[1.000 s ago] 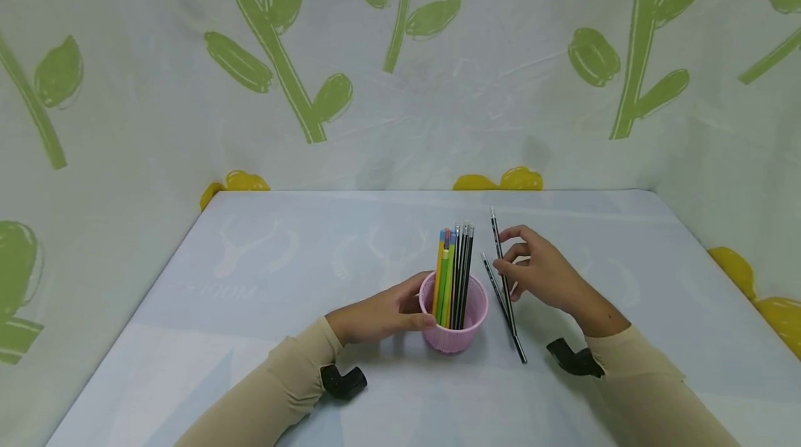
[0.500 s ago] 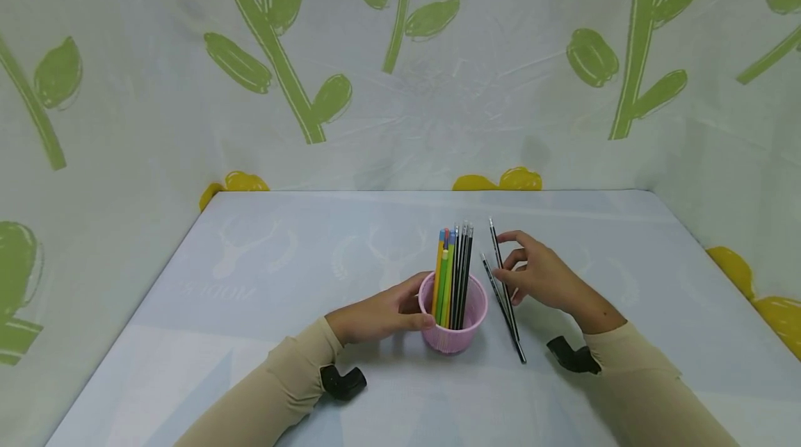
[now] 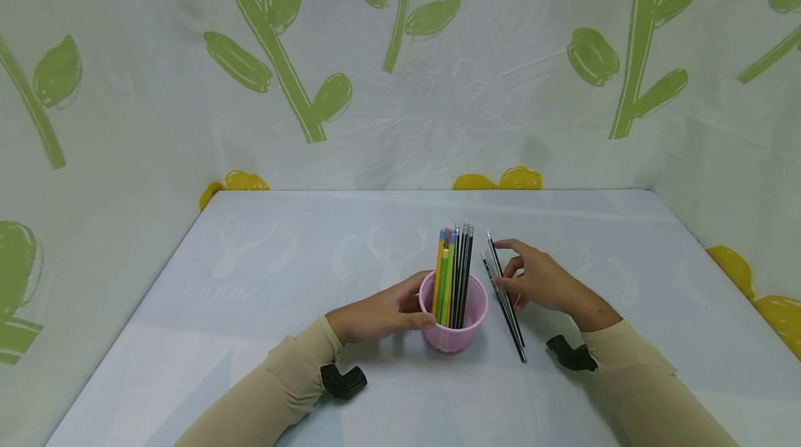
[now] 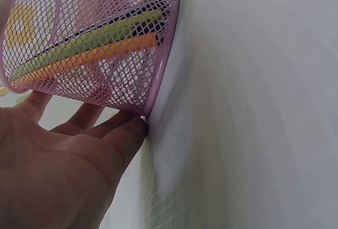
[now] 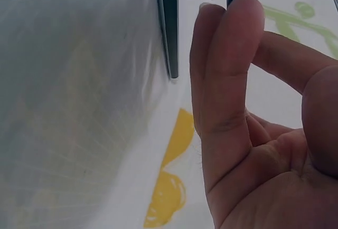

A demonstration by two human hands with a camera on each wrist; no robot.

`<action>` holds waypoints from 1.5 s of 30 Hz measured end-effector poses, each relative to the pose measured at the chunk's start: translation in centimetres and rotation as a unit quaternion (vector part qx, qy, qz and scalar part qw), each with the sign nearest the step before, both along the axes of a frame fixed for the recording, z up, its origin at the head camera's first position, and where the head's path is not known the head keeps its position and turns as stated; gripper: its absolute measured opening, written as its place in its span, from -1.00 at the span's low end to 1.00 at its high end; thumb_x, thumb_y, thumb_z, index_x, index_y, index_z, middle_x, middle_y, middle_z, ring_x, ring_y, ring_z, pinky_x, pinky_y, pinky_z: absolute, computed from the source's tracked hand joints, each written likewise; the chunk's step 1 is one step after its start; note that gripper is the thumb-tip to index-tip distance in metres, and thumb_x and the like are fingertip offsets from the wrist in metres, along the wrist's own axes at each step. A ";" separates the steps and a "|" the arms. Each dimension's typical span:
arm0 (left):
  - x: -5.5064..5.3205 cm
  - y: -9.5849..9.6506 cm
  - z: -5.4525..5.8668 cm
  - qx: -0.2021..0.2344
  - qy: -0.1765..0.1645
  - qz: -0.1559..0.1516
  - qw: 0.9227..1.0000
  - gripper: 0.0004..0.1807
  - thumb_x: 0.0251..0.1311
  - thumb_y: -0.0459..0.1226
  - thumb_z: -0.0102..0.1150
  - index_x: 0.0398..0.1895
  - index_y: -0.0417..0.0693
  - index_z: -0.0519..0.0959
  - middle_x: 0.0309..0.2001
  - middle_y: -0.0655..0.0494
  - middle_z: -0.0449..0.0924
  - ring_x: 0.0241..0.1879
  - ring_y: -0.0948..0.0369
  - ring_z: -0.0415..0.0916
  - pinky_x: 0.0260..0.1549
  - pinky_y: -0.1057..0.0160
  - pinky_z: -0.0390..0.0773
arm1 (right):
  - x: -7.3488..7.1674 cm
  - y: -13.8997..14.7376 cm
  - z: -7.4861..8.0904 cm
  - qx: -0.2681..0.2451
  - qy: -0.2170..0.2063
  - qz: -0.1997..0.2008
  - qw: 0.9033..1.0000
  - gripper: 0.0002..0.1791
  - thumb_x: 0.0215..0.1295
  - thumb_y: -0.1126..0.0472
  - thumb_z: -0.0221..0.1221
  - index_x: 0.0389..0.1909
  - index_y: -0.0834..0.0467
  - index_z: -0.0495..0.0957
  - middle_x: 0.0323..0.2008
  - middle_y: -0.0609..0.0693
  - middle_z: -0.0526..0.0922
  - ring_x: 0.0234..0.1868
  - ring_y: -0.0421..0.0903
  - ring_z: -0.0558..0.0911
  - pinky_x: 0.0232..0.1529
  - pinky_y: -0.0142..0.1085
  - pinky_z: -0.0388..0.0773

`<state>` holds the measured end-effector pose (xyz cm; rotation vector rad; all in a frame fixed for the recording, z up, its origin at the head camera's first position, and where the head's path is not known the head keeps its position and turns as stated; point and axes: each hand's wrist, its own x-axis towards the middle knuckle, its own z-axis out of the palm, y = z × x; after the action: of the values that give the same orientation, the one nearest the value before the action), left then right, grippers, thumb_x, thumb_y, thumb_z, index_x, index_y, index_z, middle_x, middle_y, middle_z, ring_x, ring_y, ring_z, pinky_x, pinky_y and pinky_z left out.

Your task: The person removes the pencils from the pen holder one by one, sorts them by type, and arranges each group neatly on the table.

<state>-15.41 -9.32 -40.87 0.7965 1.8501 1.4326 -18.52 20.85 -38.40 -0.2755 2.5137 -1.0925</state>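
My left hand (image 3: 388, 315) holds the pink mesh pencil cup (image 3: 447, 343) from its left side, thumb at the near rim and fingers behind. In the left wrist view, fingertips touch the cup's mesh wall (image 4: 100, 7) near its base. Orange, green and black pencils (image 3: 446, 287) stand in the cup, leaning together. To the right of it, my right hand (image 3: 543, 281) pinches a black pencil (image 3: 491, 242) between thumb and fingers, index finger reaching toward its far end. Close beside it, a second black pencil (image 3: 488, 267) lies slanted on the table.
Both things stand on a pale table (image 3: 300, 391) with faint printed antlers. Behind it rises a white curtain (image 3: 500, 85) with green leaves and yellow flowers. Black wrist devices (image 3: 344, 383) sit under both beige sleeves.
My right hand has drawn slightly toward me, and its pencil has come down and nearer, almost alongside the other black pencil. The left hand and cup have stayed in place.
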 end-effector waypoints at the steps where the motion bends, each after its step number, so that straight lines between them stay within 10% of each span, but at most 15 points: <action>1: 0.0 0.0 0.0 -0.001 -0.001 0.000 1.000 -0.20 0.36 0.05 0.15 0.55 0.45 -0.03 0.51 0.30 0.14 0.51 0.23 0.14 0.48 0.13 0.19 | 0.0 0.0 -0.1 0.005 -0.002 0.003 1.000 -0.18 0.32 0.23 0.29 0.51 0.15 0.08 -0.28 0.09 0.63 -0.60 -0.06 0.67 -0.33 -0.25 0.68; 45: 0.0 -0.1 0.0 0.018 0.002 -0.009 1.000 -0.20 0.36 0.07 0.17 0.55 0.44 -0.02 0.49 0.28 0.19 0.47 0.28 0.21 0.41 0.26 0.26 | 0.5 -0.7 -0.8 0.089 -0.042 0.025 0.995 -0.15 0.25 0.25 0.35 0.51 0.18 0.17 -0.31 0.07 0.59 -0.62 -0.10 0.65 -0.52 -0.26 0.66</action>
<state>-15.45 -9.44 -40.90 0.8314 1.8206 1.4583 -18.02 20.19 -39.17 -0.2369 2.4954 -0.8367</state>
